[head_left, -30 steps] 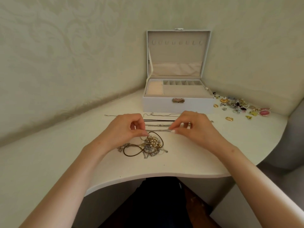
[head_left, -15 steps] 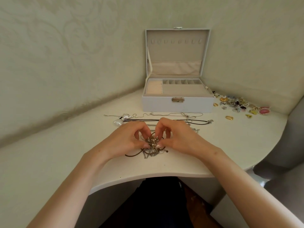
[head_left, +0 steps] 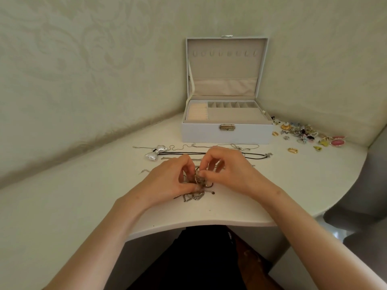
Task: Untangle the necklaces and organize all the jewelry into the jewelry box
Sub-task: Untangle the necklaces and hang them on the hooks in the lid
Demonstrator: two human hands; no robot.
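Left hand (head_left: 167, 181) and right hand (head_left: 232, 170) pinch knotted metal chains (head_left: 196, 186).

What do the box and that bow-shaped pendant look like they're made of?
Jewelry box: pale, smooth outside, probably faux leather; matte beige lining like velvet; shiny metal clasp. Bow pendant: glossy silver metal by its bright highlights, possibly plated plastic.

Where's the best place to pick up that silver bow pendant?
Probably pinch the silver bow pendant at its narrow dark middle, coming from above. It lies flat on the table, apart from the tangle. Its rounded shiny lobes look slippery, and a thin chain trails from it to the right.
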